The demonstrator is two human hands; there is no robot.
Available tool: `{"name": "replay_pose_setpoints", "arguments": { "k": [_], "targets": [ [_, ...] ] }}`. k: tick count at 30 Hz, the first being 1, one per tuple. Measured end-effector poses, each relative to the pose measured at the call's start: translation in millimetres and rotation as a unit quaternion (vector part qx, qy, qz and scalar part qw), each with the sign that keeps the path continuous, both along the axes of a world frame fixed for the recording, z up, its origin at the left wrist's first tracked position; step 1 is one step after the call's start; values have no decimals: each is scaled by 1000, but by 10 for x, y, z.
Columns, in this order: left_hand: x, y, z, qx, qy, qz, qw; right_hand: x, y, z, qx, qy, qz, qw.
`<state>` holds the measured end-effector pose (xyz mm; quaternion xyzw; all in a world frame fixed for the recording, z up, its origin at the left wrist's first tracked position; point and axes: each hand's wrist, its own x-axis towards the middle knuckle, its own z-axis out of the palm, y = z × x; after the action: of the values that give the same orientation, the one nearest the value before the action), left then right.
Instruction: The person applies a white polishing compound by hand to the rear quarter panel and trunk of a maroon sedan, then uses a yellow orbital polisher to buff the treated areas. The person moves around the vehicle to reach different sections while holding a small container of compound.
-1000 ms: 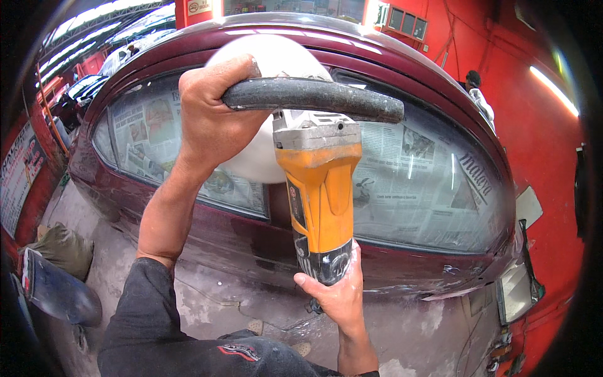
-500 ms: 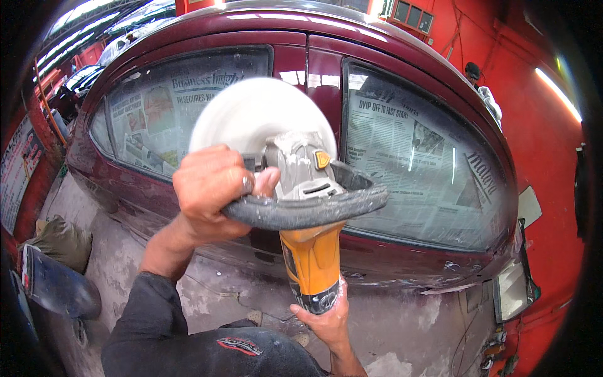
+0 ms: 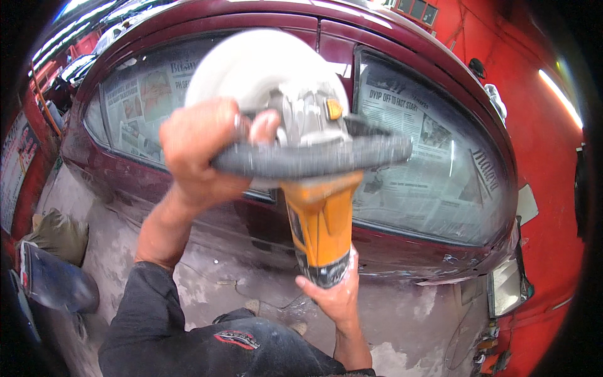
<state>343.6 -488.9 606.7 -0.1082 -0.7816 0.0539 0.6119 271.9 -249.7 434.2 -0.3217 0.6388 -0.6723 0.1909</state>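
A yellow and grey car polisher (image 3: 323,220) with a round white pad (image 3: 251,69) is held up in both hands before the side of a dark red car (image 3: 295,235). My left hand (image 3: 204,141) is closed round the left part of its black loop handle (image 3: 314,157), thumb near the grey head. My right hand (image 3: 336,292) wraps the dark lower end of the yellow body. The pad is smeared by spinning and overlaps the pillar between the windows; whether it touches the paint is hidden. Newspaper covers the rear window glass (image 3: 427,151) and the other side window (image 3: 141,103).
On the left, a dark blue panel (image 3: 59,279) and a stuffed olive sack (image 3: 59,235) lie on the stained concrete floor (image 3: 207,295). A cord (image 3: 282,305) runs across the floor. A red wall (image 3: 546,188) stands close on the right, with a pale framed piece (image 3: 505,289) against it.
The polisher and both my hands have moved up and slightly right across the car's side. The pad now sits higher, toward the roof edge. Both grips stay the same.
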Motion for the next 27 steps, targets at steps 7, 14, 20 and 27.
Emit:
{"name": "replay_pose_setpoints", "arguments": {
  "k": [7,14,20,27],
  "targets": [
    [79,92,-321,96,-32,-102,990,204,248,-293,30,52,-20,998],
    [-214,-166,121,77,30,-98,992,76,48,135,47,78,-77,993],
    [-306,-327,375,59,43,-124,990,90,-212,317,-6,59,-83,995],
    [-181,-646,467,73,40,-99,992,190,-607,361,4,80,-84,993]
  ]
}}
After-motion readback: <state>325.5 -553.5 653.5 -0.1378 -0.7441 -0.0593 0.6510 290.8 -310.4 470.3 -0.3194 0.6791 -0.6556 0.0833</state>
